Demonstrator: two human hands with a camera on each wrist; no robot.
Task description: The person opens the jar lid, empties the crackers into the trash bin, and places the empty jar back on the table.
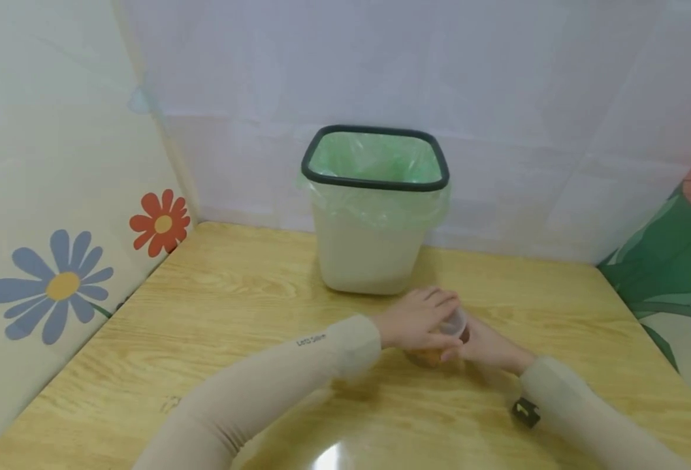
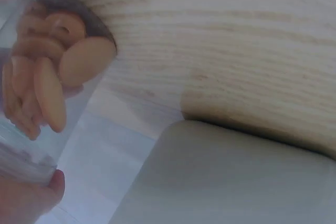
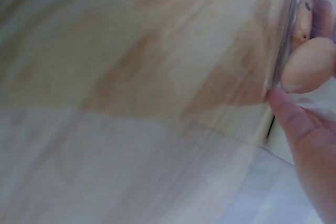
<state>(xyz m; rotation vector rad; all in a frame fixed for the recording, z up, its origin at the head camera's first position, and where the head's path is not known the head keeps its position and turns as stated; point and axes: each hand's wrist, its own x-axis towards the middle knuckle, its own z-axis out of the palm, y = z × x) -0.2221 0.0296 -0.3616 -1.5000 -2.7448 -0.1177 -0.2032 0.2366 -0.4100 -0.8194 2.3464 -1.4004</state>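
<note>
While the right hand (image 1: 486,343) grips the side of the clear jar (image 2: 77,100), its thumb pressing near one edge, the left hand (image 1: 415,321) spans the top, fingers draped over and thumb on the near side. The jar is low over or on the wooden table (image 1: 234,294), just in front of the bin (image 1: 369,254); whether it stands flat or is lifted, I cannot tell. Its smooth, glossy wall looks like rigid plastic, probably light and stiff but slippery to dry fingers. The tan biscuit-like pieces (image 2: 50,95) inside lie loose, so they likely shift when it tips, and may chip if shaken. The best hold is probably low around the body, firm yet not squeezing, with the other hand on the rim.
</note>
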